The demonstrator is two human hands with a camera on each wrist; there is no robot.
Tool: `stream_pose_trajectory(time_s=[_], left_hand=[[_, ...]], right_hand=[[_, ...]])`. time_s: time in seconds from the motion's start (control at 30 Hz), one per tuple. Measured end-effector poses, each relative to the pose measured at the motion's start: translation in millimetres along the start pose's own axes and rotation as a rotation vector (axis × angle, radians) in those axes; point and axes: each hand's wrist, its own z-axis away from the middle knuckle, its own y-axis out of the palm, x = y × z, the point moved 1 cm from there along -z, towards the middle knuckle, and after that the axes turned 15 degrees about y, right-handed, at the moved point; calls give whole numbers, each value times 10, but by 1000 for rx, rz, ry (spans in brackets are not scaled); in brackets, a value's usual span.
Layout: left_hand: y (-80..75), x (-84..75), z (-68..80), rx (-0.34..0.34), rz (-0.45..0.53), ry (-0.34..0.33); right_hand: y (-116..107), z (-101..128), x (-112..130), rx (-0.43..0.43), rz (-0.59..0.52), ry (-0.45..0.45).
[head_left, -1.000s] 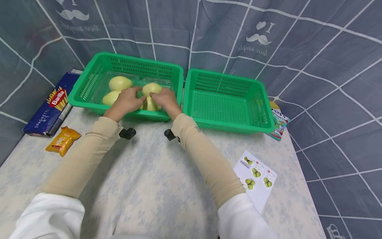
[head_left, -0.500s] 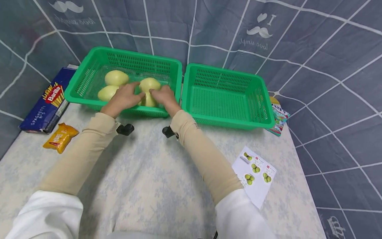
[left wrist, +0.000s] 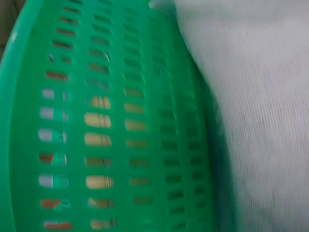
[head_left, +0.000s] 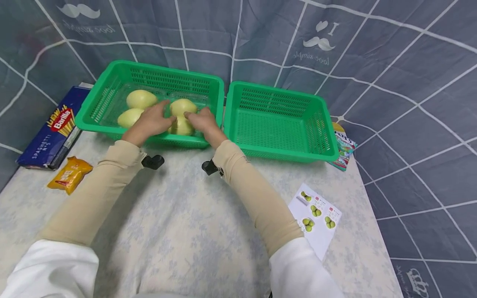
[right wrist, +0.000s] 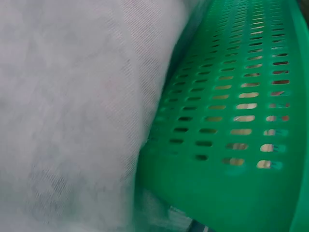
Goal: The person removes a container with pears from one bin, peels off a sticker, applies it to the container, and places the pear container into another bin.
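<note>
While both hands reach into the left green plastic slotted basket (head_left: 112, 89), left hand (head_left: 149, 121) and right hand (head_left: 203, 122) apparently cupping the nearest pale yellow-green rounded fruit (head_left: 181, 126), finger closure unclear.

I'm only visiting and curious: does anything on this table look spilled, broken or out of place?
Nothing looks spilled or broken. Both hands, left and right, rest on the yellow fruits in the left green basket. The right basket sits partly on a colourful packet, and a blue spaghetti box lies partly off the table edge.
</note>
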Motion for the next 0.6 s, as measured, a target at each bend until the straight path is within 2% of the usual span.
stream_pose_trajectory(time_s=[0.13,0.6], left_hand=[[15,13,-2,-64,78,-33],[10,58,18,-116,204,-57]], right_hand=[[-4,16,-9,-19,19,-12],[-53,44,-38,15,28,-71]])
